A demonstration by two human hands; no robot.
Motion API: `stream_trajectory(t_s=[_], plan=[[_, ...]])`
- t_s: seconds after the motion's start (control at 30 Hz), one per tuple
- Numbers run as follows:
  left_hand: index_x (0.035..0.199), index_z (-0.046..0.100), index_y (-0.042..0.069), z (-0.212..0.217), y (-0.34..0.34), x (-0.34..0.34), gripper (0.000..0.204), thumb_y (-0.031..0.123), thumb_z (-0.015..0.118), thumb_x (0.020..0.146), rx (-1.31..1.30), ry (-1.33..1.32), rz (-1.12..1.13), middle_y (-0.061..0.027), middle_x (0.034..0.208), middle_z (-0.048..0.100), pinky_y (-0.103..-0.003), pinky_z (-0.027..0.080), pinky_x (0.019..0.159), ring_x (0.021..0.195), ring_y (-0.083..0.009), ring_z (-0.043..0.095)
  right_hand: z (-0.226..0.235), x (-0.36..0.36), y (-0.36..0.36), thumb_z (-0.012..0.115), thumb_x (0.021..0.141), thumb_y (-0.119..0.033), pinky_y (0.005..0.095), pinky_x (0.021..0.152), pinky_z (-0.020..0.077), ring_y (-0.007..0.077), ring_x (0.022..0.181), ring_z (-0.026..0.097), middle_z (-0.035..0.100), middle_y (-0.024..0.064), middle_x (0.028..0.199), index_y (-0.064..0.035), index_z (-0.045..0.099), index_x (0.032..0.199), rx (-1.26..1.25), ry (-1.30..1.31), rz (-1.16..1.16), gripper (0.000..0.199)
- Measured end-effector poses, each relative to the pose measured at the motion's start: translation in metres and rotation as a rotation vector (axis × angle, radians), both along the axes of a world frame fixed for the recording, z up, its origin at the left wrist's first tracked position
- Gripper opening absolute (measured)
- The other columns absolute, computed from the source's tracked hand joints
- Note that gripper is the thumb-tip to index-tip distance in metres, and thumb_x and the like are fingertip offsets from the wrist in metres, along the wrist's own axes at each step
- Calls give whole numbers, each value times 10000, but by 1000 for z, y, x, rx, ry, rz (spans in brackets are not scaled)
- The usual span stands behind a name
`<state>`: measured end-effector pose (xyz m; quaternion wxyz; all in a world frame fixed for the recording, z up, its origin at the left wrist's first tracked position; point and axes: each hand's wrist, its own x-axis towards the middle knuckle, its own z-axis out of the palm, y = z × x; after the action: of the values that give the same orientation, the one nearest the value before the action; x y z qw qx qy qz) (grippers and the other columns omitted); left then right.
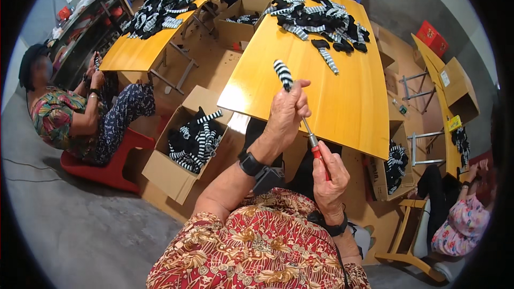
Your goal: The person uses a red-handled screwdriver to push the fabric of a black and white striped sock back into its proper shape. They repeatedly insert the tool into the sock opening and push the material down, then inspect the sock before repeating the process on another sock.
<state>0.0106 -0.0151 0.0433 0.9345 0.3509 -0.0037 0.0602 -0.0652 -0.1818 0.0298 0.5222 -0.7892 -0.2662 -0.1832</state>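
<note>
My left hand [287, 113] is closed around the lower end of a black-and-white striped fabric tube [281, 73], whose rounded tip points up over the near part of the table. Lower and to the right, my right hand [331, 177] grips the red handle of a tool [316, 152] that looks like a screwdriver. Its thin metal shaft slants up into my left fist, where the tip is hidden. On the far half of the yellow table [251, 83] lies a loose heap of similar black and striped pieces [321, 18]; one striped piece [325, 58] rests nearer to me.
Cardboard boxes of striped pieces stand left [156, 171] and right [379, 179] of me. A second yellow table [126, 58] with another heap is at the far left. A person sits on a red chair [115, 168] at left; others sit at right and beyond the table.
</note>
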Motion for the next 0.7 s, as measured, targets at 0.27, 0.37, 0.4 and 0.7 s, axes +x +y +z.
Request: stream_trajectory(t_s=[0.27, 0.37, 0.4, 0.7], plan=[[1181, 483, 35, -2, 15, 1, 405, 37, 705, 842, 721, -168, 715, -67, 1028, 550, -266, 532, 758, 819, -148, 618, -5, 2, -2, 587, 850, 51, 299, 634, 485, 192, 692, 567, 601, 116, 842, 24, 607, 1203, 23, -39, -31, 355], [1005, 623, 25, 7, 27, 2, 184, -17, 679, 835, 1114, -255, 896, -49, 911, 593, -249, 533, 691, 824, -129, 627, -7, 2, -1, 590, 851, 43, 298, 643, 487, 195, 695, 568, 602, 119, 843, 22, 600, 1214, 18, -46, -33, 364], [997, 626, 23, 7, 30, 3, 178, -17, 680, 833, 1137, -288, 923, -51, 883, 595, -252, 532, 691, 819, -128, 627, -7, 2, 0, 591, 850, 41, 299, 642, 487, 196, 693, 569, 602, 119, 841, 21, 599, 1217, 23, -52, -26, 367], [929, 551, 7, 9, 45, 8, 42, 26, 585, 911, 1239, -362, 605, -41, 794, 536, -256, 446, 674, 726, -126, 525, -4, 2, 0, 595, 841, 47, 289, 609, 473, 176, 675, 558, 592, 103, 813, 17, 610, 1200, 52, -49, -5, 360]])
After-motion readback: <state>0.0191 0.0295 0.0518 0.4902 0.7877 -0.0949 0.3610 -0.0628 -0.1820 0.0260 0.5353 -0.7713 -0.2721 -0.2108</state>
